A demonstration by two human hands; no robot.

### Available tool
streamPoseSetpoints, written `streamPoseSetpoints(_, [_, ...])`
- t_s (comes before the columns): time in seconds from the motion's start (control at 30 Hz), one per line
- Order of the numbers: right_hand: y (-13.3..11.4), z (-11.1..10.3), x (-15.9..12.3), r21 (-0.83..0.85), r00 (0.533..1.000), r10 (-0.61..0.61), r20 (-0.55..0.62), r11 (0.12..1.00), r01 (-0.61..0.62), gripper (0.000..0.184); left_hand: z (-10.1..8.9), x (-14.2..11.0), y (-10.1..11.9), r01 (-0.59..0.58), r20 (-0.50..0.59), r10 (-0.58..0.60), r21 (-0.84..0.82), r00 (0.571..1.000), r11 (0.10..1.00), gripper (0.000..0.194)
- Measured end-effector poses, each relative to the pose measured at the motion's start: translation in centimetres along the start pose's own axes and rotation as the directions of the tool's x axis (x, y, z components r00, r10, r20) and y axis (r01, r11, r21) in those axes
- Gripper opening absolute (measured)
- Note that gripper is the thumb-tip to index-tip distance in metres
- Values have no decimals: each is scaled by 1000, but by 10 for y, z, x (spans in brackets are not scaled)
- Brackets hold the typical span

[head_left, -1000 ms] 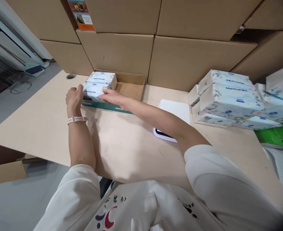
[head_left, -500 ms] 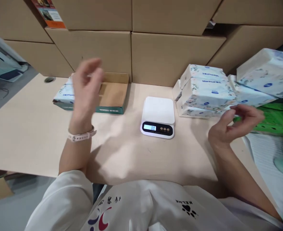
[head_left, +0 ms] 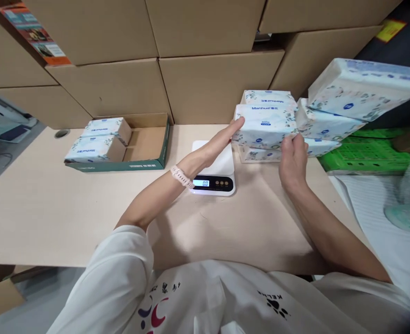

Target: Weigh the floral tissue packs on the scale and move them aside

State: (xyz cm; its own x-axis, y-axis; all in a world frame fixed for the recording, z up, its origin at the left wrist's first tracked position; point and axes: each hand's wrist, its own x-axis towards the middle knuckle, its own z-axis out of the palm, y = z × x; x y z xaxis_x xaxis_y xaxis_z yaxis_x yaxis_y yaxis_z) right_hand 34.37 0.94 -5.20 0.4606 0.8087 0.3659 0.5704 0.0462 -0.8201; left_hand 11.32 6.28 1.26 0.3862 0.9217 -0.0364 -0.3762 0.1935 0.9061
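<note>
A white floral tissue pack (head_left: 264, 124) on the front of a stack is between my two hands. My left hand (head_left: 222, 138) reaches across the kitchen scale (head_left: 214, 190), its fingers pressed along the pack's left side. My right hand (head_left: 294, 160) grips the pack's lower right front corner, fingers bent. More tissue packs lie under and behind it; whether it is lifted off the lower one I cannot tell. The white scale has a bare platform partly covered by my left forearm, and its lit display reads 0.0.
At the left, a green-edged cardboard tray (head_left: 161, 160) holds two tissue packs (head_left: 95, 147). Another tissue pack (head_left: 361, 90) tilts atop the right-hand stack, near a green crate (head_left: 368, 155). Large cardboard boxes (head_left: 218, 90) form a wall along the table's back.
My left hand has swung right from above the tray to the tissue pack's left side. My right hand has moved left onto its right corner. The view has shifted right.
</note>
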Motion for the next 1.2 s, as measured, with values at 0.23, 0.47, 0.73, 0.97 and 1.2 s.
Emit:
streamPoseSetpoints(0.23, [-28,26,-57,147,929,-289,233,954,261,75,-38,-85,40,-4,-52,11,119,999,993,54])
streamPoseSetpoints(0.47, [-25,48,-67,164,891,-246,381,967,197,69,-75,-99,12,47,-47,-41,154,998,987,58])
streamPoseSetpoints(0.73, [-3,54,-77,171,913,-235,334,967,186,76,-85,-99,4,65,-143,-48,113,989,992,53])
streamPoseSetpoints(0.97, [17,58,-81,312,960,-210,183,939,146,70,-108,-96,-16,68,-559,-54,4,828,998,32])
streamPoseSetpoints(1.2, [10,58,-77,366,977,-121,174,929,49,71,-113,-92,-22,145,-575,-147,-50,805,988,24])
